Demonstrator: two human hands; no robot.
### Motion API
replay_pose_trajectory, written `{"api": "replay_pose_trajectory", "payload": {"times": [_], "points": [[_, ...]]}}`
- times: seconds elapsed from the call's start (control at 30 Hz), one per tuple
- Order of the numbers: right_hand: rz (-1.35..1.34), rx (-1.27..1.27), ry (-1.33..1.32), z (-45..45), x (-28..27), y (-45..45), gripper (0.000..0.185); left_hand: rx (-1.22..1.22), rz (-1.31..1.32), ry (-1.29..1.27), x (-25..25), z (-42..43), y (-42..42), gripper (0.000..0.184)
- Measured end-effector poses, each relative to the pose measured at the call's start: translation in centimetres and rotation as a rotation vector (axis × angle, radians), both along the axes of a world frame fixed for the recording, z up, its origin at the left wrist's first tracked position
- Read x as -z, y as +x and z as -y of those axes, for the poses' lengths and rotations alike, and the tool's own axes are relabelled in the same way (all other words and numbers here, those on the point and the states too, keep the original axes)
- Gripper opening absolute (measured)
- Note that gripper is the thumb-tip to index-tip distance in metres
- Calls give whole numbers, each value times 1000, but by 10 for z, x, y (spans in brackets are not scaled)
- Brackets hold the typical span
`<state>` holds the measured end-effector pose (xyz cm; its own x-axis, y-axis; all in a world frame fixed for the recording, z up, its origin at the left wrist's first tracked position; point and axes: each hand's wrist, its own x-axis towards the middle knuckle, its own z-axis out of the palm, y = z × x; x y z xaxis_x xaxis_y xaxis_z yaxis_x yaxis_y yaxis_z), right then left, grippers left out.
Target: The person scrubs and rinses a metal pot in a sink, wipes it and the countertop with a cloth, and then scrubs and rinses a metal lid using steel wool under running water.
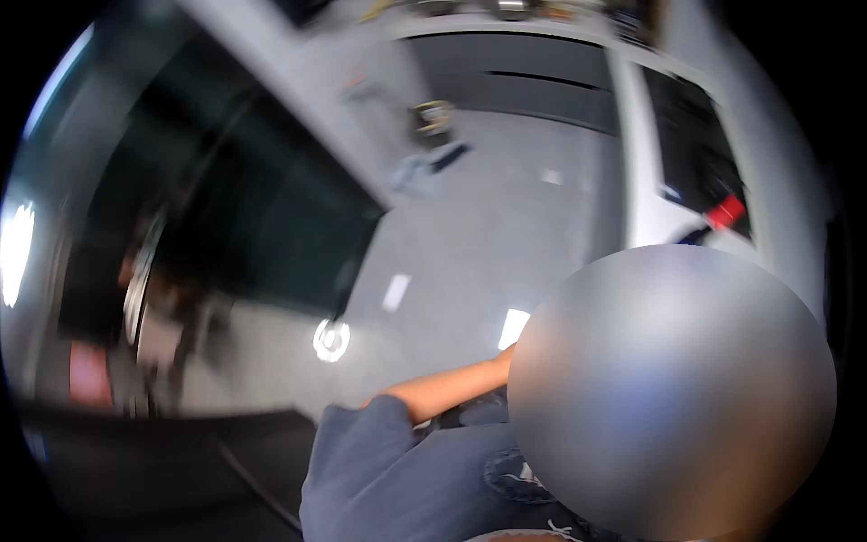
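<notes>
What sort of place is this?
Likely a kitchen, though blur limits certainty: grey drawer fronts under a pale counter, a shiny bowl-like item along it, and a dark inset panel, perhaps a hob.

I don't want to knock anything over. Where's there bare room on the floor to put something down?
Widest: the grey floor between the drawer cabinet and the bare forearm, though its small bright patches might be paper or light. It's crowded around the bin-like container and pale-blue item, and along the counter. The lower right is blurred.
</notes>
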<state>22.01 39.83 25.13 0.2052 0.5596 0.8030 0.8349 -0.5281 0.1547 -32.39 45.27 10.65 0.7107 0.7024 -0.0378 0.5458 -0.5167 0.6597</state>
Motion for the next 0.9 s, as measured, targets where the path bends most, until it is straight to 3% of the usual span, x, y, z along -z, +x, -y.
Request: {"api": "replay_pose_trajectory", "payload": {"times": [0.07, 0.1, 0.13, 0.17, 0.2, 0.27, 0.3, 0.33, 0.37, 0.43, 0.47, 0.57, 0.6, 0.73, 0.83, 0.9], "points": [[-209, -266, 91, 21, 26, -47, 43, -140, 8, 24, 2, 24, -27, 42], [26, -314, 122, 31, 41, -82, 39, -189, 16, 28, 2, 35, -39, 42], [40, -229, 105, 46, 84, -105, 37, -247, 22, 22, 2, 47, -50, 42], [-37, -329, 92, 61, 115, -132, 41, -286, 21, 16, 2, 58, -59, 41], [-130, -224, -50, 72, 171, -143, 52, -328, 24, 12, 4, 69, -70, 41], [-439, -176, -286, 94, 227, -195, 72, -349, 33, 16, 9, 84, -77, 42], [-457, 77, -579, 100, 231, -220, 74, -336, 47, 16, 11, 91, -77, 41], [-446, -45, -411, 111, 238, -237, 76, -321, 60, 12, 12, 99, -74, 41], [-505, -29, -479, 117, 238, -247, 75, -306, 68, 12, 14, 103, -74, 41], [-867, -234, -599, 129, 258, -240, 72, -277, 98, 46, 20, 111, -58, 38], [-762, -256, -622, 133, 268, -241, 70, -238, 107, 47, 22, 110, -49, 37], [-748, -191, -598, 126, 256, -249, 71, -143, 126, 69, 12, 102, -32, 36], [-731, -115, -585, 120, 224, -268, 71, -125, 139, 73, 9, 98, -26, 36], [-634, -179, -282, 82, 246, -253, 62, -86, 184, 101, 12, 84, -13, 34], [-789, 77, -306, 54, 211, -261, 58, -58, 160, 94, 20, 70, -16, 32], [-675, 22, -186, 43, 228, -247, 59, -36, 110, 32, 15, 56, -18, 33]]}}
